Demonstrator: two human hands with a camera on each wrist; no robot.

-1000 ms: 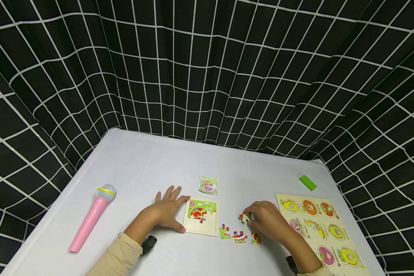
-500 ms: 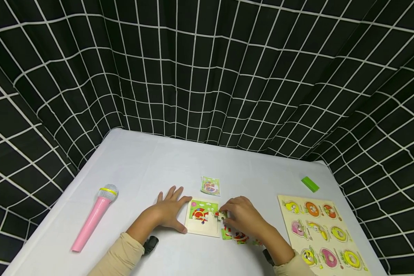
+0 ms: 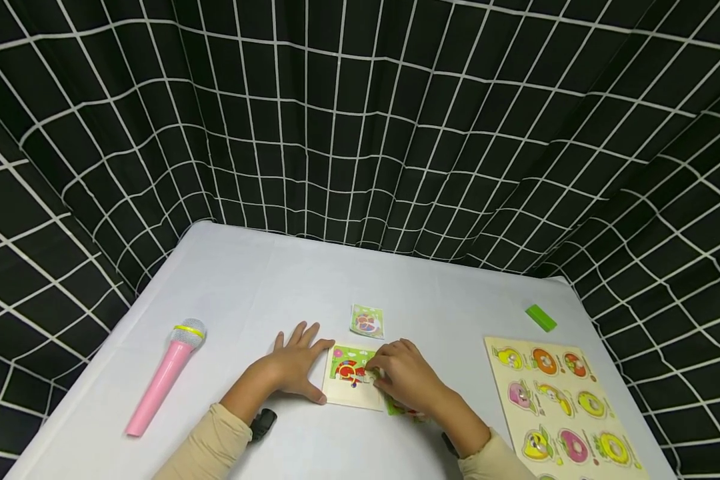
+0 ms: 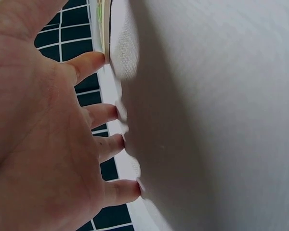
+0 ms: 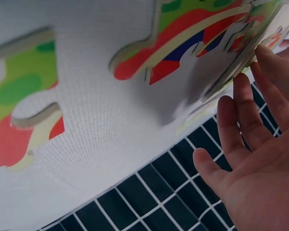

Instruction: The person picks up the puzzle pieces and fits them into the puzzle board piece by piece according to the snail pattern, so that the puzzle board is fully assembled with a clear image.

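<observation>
A square wooden jigsaw puzzle board (image 3: pixel 354 398) lies on the white table, its upper part filled with a green and red picture. My left hand (image 3: pixel 291 368) is spread flat, thumb and index fingertip at the board's left edge. In the left wrist view the fingertips (image 4: pixel 100 115) press on the cloth. Over the board's right side, my right hand (image 3: pixel 409 379) pinches a puzzle piece (image 3: pixel 373 375), mostly hidden by the fingers. Loose puzzle pieces (image 3: pixel 398 408) lie partly under that hand; the right wrist view shows a green and red piece (image 5: pixel 19 91) closer.
Behind the board lies a small picture card (image 3: pixel 367 321). A pink toy microphone (image 3: pixel 165 380) is at left. On the right are a fruit puzzle board (image 3: pixel 519 373) and a green block (image 3: pixel 541 318). A black curtain with white grid lines (image 3: pixel 360 133) surrounds the table.
My right hand has carried the puzzle piece leftward from beside the loose pieces onto the board's right side. My left hand stays at the board's left edge.
</observation>
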